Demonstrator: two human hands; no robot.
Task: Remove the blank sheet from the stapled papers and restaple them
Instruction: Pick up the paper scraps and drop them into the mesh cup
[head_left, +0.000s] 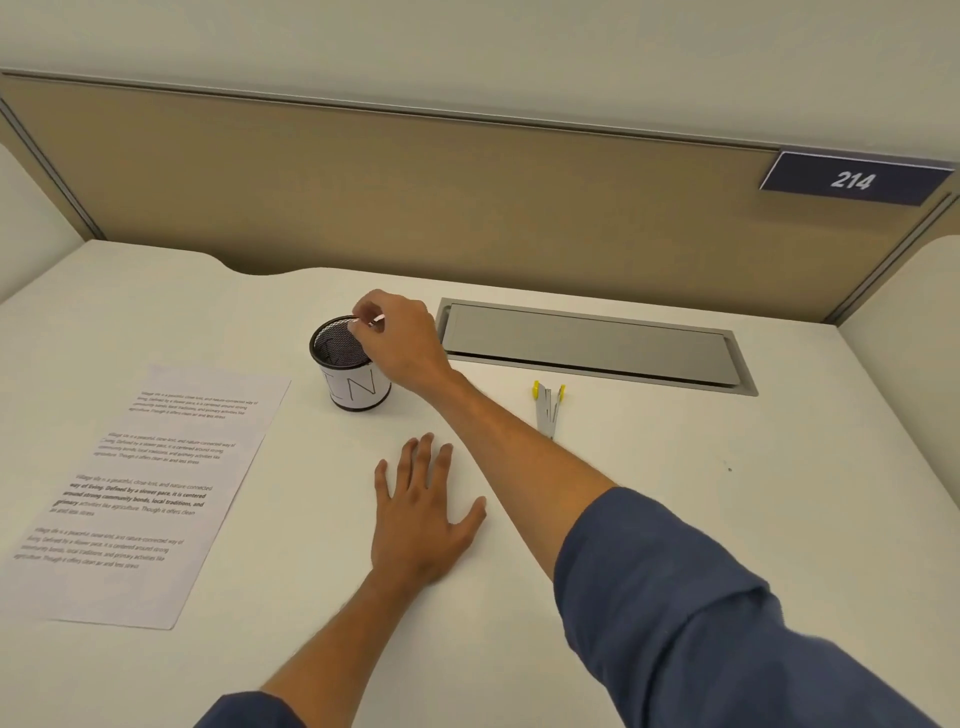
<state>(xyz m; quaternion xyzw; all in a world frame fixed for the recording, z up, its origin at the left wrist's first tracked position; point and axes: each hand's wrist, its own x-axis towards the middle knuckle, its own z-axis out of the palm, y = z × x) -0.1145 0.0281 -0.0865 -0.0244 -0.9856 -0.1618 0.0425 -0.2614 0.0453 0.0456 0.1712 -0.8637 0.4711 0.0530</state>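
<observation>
So the right hand (397, 332) was reaching across to the black mesh pen cup (349, 370), fingers curled and pinching something tiny and shiny right over the rim, too small to say what it was. The left hand (423, 512) was just lying flat on the white desk (675, 493), palm down, fingers spread, holding nothing. The cup had a white paper label wrapped around it with big letters on it, and it sat just past the far right corner of the printed sheet (148, 493), which was lying flat to the left of both hands, four blocks of text facing up. Over to the right of the forearm there was a small metal tool with yellow tips (548, 408), well apart from the paper. Behind that, a grey cable hatch (592, 345) was set into the desk, and the tan divider had a blue sign reading 214 (852, 179).
</observation>
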